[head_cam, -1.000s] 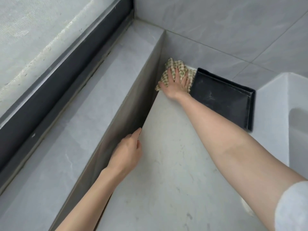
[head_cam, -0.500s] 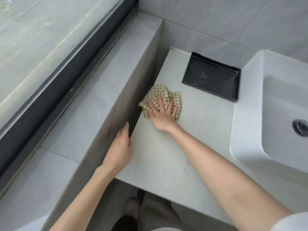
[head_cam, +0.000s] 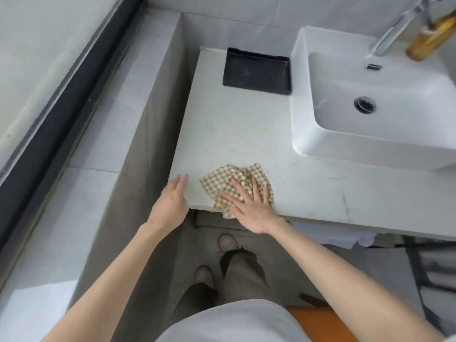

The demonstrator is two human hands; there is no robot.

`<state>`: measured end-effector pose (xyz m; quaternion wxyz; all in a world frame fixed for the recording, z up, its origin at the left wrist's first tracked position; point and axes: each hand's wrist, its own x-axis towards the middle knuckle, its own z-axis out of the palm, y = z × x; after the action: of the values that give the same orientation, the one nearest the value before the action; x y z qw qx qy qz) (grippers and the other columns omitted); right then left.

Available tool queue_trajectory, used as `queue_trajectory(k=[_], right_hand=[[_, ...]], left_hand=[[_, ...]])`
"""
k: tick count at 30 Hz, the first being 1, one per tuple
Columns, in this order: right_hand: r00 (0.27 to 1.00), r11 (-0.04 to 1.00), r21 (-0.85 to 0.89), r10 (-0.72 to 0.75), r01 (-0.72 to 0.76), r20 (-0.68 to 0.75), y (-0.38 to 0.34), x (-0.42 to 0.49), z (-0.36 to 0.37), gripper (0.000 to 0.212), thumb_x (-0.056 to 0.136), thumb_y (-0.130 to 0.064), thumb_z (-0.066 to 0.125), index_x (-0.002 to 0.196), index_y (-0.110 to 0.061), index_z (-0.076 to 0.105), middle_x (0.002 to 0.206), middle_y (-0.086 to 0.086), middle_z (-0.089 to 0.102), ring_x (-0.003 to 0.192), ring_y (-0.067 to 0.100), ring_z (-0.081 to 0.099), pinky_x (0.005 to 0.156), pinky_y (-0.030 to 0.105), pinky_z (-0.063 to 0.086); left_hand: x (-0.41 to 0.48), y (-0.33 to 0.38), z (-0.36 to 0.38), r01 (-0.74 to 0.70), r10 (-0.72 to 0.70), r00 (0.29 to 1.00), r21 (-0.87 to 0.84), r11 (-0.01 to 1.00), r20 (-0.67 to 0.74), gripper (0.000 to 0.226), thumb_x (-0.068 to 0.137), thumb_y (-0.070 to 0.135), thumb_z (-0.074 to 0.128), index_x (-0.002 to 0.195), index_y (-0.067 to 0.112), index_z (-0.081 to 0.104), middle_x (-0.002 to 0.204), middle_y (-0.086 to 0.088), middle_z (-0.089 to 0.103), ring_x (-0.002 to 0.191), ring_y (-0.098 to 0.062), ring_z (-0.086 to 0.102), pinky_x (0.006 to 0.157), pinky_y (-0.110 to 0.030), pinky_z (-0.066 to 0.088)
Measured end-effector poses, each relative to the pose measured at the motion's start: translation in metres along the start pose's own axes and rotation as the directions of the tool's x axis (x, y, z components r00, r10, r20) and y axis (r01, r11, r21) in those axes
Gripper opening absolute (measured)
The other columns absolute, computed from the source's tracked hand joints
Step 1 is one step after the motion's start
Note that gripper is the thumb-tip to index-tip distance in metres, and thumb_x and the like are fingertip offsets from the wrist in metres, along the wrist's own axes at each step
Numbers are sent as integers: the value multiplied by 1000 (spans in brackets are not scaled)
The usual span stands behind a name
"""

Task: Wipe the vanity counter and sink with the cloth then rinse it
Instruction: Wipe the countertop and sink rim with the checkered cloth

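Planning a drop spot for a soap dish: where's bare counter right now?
Free: the counter strip between the black tray, the sink wall and the cloth; also the front strip right of the right hand, below the sink. Crowded: front-left corner, with the left hand, cloth, right hand.

Pale counter (head_cam: 237, 134) carries black tray (head_cam: 256, 70), sink (head_cam: 303, 129), checked cloth (head_cam: 222, 181).

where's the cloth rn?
Head view: the checkered cloth lies flat at the front edge of the vanity counter, near its left corner, pressed under the right hand. The left hand rests just left of it.
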<state>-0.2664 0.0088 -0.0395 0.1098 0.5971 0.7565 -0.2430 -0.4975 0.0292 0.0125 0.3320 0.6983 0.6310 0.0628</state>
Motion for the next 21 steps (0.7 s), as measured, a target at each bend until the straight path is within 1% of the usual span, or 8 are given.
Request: queue_trajectory(k=[2,5,8,11,14,16,18,21], right_hand=[[989,988,48,149,-148,-14,41,-20,2,46,96,-60,7,135,-65,-17,148,-19,-37,134,34,-40,108,63,-20],[919,909,151,394,-388,-9,94,-44,1,52,88,-72,7,132,-65,-21,146,-19,-41,134,38,-38,107,65,-19],[881,867,175,473,-467,4,115,-49,-2,63,85,-77,13,134,-62,-24,147,-13,-43,135,41,-35,105,64,-21],[919,912,126,395,-390,-16,116,-34,-10,69,86,-75,16,138,-55,-25,146,-7,-45,137,40,-31,107,60,-23],[978,980,17,198,-198,-62,120,-10,-26,72,88,-73,19,142,-49,-22,150,-6,-39,141,38,-25,109,51,-24],[996,997,-37,71,-73,-60,129,3,-38,71,90,-69,21,144,-47,-18,152,-7,-34,141,34,-24,110,46,-22],[999,998,-59,-36,34,-36,143,10,-44,66,90,-68,15,146,-46,-14,154,-10,-29,141,29,-23,114,45,-18],[991,988,-84,-130,126,-42,175,-1,-41,66,84,-68,-4,147,-48,-7,156,-13,-21,146,31,-10,120,48,-3]], left_hand=[[1,16,7,-24,23,999,19,1000,23,59,96,2,29,150,20,15,158,-5,12,146,-23,12,112,-39,29],[4,42,17,-79,76,995,42,996,57,57,97,4,28,150,21,16,158,-6,11,145,-23,12,111,-36,26],[12,64,25,-125,120,990,65,990,75,55,97,5,29,149,20,18,158,-6,14,144,-23,15,110,-35,27],[23,82,33,-132,127,990,78,988,68,55,97,5,29,149,20,20,157,-4,17,144,-22,17,109,-36,31],[38,99,41,-117,112,991,82,990,70,55,97,6,29,149,22,20,158,-2,16,144,-21,18,110,-37,32],[50,111,47,-98,92,993,83,992,72,55,97,8,29,149,23,19,158,-1,15,144,-19,16,112,-37,30],[61,124,54,-84,79,995,86,993,58,55,97,9,30,149,23,20,158,-1,16,144,-20,16,112,-38,30],[77,148,65,-70,70,998,79,994,9,54,97,10,33,149,21,22,156,-5,20,143,-24,21,109,-40,31]])
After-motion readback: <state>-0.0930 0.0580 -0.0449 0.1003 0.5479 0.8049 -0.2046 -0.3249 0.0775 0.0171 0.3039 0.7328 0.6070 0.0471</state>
